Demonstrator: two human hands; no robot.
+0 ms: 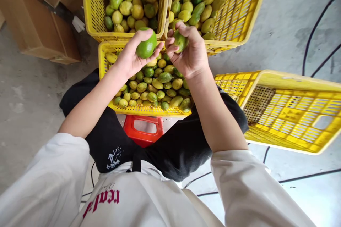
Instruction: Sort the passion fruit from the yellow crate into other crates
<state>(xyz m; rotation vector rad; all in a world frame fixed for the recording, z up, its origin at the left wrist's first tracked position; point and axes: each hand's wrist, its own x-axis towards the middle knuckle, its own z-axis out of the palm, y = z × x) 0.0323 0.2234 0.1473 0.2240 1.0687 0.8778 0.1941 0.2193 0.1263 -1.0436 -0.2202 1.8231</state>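
Observation:
My left hand (133,51) is closed around a bright green lime (146,45), thumb on top and fingers beneath. In my right hand (192,48) is a darker green lime (180,41), gripped between thumb and curled fingers. Both hands are raised over the back edge of a yellow crate (149,112) between my knees, which holds many yellow and green fruits (157,84). The two limes are apart from each other.
Two more yellow crates with fruit, a left one (92,10) and a right one (246,10), stand behind. A tipped yellow crate (290,110) lies at right. Cardboard boxes (39,21) are at far left, a red stool (144,138) below, black cables (310,37) on the floor.

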